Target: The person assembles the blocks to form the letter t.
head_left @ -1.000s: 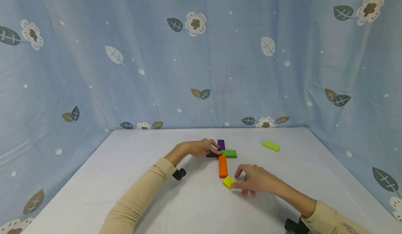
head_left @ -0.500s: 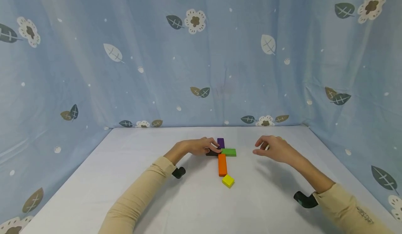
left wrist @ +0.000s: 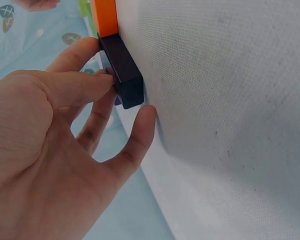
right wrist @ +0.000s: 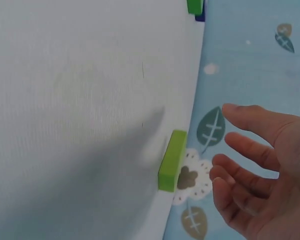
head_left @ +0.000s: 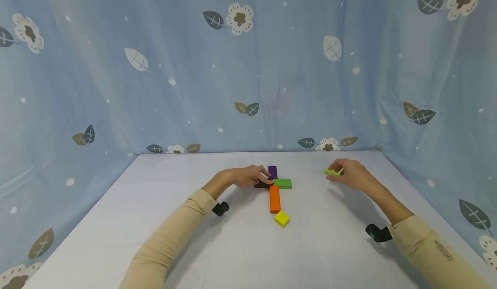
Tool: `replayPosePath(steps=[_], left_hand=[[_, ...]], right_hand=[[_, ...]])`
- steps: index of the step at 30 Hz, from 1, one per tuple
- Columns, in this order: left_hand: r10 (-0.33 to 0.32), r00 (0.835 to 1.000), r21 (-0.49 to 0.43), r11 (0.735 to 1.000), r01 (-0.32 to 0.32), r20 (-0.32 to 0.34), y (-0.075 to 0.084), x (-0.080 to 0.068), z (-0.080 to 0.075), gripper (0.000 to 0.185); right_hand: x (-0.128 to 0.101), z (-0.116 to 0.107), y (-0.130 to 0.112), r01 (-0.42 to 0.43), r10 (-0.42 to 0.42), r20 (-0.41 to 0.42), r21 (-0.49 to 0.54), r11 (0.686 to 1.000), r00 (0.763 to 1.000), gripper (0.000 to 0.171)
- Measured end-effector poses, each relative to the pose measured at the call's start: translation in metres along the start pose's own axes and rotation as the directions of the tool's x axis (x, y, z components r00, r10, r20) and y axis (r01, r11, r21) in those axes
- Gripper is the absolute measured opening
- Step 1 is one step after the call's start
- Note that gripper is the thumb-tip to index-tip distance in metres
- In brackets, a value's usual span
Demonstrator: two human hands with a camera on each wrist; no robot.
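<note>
My left hand (head_left: 248,176) touches the black block (left wrist: 122,70) from above. In the left wrist view its thumb and a finger rest on the block, while another finger extends near the cloth. The black block meets a green block (head_left: 282,183), an orange block (head_left: 275,199) and a purple block (head_left: 273,172) near one junction. A yellow block (head_left: 281,218) lies turned at the orange block's near end. My right hand (right wrist: 265,165), fingers loosely bent, hovers over a light green block (right wrist: 172,161); the right wrist view shows a gap between them.
White cloth (head_left: 233,254) covers the table. A blue patterned curtain (head_left: 174,64) hangs along its back and sides. A black wrist device (head_left: 378,233) sits below the right sleeve, and another black wrist device (head_left: 221,208) is by the left sleeve.
My right hand has left the yellow block and moved right and away from me to the light green block. The left hand stays at the black block.
</note>
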State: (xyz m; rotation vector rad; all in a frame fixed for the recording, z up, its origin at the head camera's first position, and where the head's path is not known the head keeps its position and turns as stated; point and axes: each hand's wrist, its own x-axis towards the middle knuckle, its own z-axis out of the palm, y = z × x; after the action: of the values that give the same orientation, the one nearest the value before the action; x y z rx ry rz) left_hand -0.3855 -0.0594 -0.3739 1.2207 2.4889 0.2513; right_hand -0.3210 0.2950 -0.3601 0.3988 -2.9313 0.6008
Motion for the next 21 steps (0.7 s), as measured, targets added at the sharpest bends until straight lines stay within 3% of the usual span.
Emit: replayPosePath(steps=[13,21], left_hand=[[0.021,1.0,-0.001,1.0,-0.021,0.009,0.001,0.0,-0.004,0.048],[0.02,1.0,-0.014,1.0,-0.02,-0.001,0.001,-0.001,-0.001,0.047]], right_hand=[[0.016,-0.009,0.028,-0.035,0.034,-0.038,-0.018,0.999,0.999,0.046],[0.022,-0.001,0.035,-0.076,0.074,0.059,0.025,0.997,0.996,0.049]])
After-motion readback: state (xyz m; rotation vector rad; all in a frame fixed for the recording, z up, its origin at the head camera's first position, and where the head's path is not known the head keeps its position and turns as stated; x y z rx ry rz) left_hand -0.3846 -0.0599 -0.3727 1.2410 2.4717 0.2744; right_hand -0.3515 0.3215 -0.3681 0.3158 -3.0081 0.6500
